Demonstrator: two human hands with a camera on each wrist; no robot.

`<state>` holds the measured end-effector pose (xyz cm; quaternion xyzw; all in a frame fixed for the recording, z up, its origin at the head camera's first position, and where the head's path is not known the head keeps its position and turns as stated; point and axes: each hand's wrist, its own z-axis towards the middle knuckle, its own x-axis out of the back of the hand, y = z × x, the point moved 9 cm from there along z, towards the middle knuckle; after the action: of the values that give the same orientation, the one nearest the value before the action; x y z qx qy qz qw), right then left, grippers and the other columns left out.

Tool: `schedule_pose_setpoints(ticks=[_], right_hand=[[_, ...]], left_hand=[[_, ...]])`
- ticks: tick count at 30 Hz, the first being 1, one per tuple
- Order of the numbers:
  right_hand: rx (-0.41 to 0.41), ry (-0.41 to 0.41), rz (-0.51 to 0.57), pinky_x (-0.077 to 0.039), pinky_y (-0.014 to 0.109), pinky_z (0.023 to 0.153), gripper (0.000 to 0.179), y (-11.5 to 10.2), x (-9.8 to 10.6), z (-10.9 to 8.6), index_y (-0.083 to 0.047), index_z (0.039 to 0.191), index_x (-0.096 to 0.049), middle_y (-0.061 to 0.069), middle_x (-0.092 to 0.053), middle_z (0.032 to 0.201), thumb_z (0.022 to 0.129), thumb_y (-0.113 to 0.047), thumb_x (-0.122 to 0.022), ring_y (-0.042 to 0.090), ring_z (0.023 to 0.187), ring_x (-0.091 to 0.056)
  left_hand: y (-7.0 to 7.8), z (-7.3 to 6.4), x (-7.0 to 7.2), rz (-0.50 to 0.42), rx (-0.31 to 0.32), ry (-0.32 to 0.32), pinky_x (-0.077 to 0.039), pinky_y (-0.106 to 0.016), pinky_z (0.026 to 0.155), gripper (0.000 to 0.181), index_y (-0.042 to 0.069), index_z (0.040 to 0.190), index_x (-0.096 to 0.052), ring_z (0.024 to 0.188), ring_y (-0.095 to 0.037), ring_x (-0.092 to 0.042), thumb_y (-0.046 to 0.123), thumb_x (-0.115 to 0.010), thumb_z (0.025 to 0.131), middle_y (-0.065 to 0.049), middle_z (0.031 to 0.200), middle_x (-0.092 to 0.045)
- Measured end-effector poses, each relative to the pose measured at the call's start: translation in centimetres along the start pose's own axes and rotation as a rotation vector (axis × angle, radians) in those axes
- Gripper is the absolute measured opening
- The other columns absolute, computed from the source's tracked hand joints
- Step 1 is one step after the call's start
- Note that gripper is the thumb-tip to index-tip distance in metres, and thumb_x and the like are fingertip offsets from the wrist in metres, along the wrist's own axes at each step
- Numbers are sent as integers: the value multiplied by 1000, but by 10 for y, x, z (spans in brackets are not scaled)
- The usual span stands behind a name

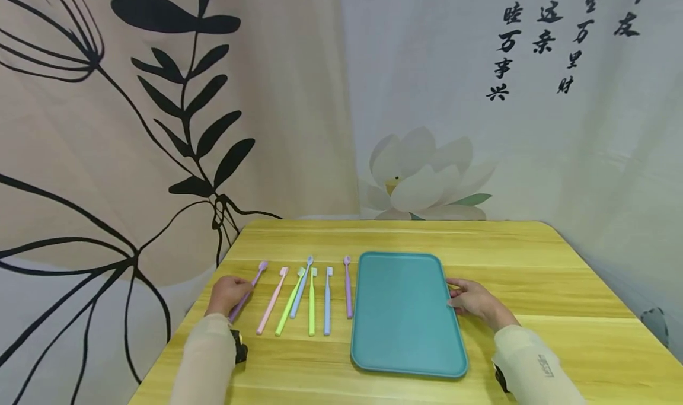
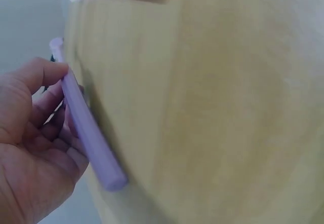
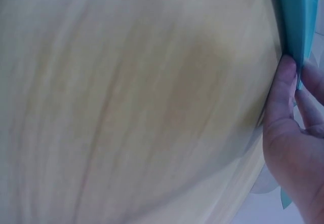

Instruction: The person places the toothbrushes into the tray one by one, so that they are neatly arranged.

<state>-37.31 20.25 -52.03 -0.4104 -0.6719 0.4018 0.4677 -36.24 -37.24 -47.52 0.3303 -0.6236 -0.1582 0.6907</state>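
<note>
At the left of the row, my left hand [image 1: 229, 292] pinches a purple toothbrush [image 2: 93, 133] between thumb and fingers. Its head tilts up and away, and its handle end points back toward me. Part of the handle is hidden behind the hand in the head view. On the other side, my right hand [image 1: 475, 301] holds the right rim of a teal rectangular tray [image 1: 408, 316], thumb and fingers on either side of the edge in the right wrist view. The tray lies flat on the table.
Between the left hand and the tray lie several toothbrushes: a pink one [image 1: 272, 303], green ones [image 1: 290, 303], blue ones [image 1: 327, 304] and another purple one [image 1: 348, 289] beside the tray. The wooden table [image 1: 533, 274] meets a printed curtain [image 1: 299, 96] at the back.
</note>
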Motion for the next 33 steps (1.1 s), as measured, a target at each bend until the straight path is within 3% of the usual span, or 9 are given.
schedule_pose_setpoints(ticks=[4,8,12,18,25,33], right_hand=[[-8,-5,17,-54,34,72,62,-1,-2,0,8,148,-36,17,-52,102,91,9,-60,23,85,-55],[2,-19,20,-54,34,73,62,-4,-3,-1,9,148,-34,17,-51,102,91,10,-59,24,85,-54],[9,-28,22,-54,34,73,63,-4,-3,0,9,149,-33,17,-50,101,91,9,-60,23,85,-54],[5,-28,35,-55,34,74,63,0,-2,3,9,149,-34,16,-50,102,91,11,-59,23,86,-55],[11,-20,46,-55,34,75,63,0,0,2,11,147,-34,17,-50,102,90,12,-59,23,87,-55],[11,-13,46,-54,34,73,63,2,2,0,11,147,-34,16,-50,100,90,11,-61,23,86,-55]], left_hand=[[5,2,3,-94,12,1,-54,-40,71,29,-6,103,-73,88,-30,-63,17,-64,90,-23,106,-69],[18,5,1,-196,15,-14,-53,-35,68,32,-8,113,-69,84,-25,-62,18,-62,94,-23,109,-67],[37,10,-4,-288,35,-26,-52,-30,64,34,-8,120,-66,78,-19,-61,17,-62,97,-23,111,-66],[73,12,-18,-455,37,-50,-56,-34,75,34,-9,126,-62,92,-26,-64,8,-61,96,-24,117,-64],[118,5,-43,-573,-4,-108,-56,-38,81,32,-10,123,-62,82,-16,-64,4,-65,94,-19,108,-66],[161,-5,-85,-661,-4,-145,-55,-39,82,29,-4,119,-67,97,-30,-65,5,-70,92,-15,106,-68]])
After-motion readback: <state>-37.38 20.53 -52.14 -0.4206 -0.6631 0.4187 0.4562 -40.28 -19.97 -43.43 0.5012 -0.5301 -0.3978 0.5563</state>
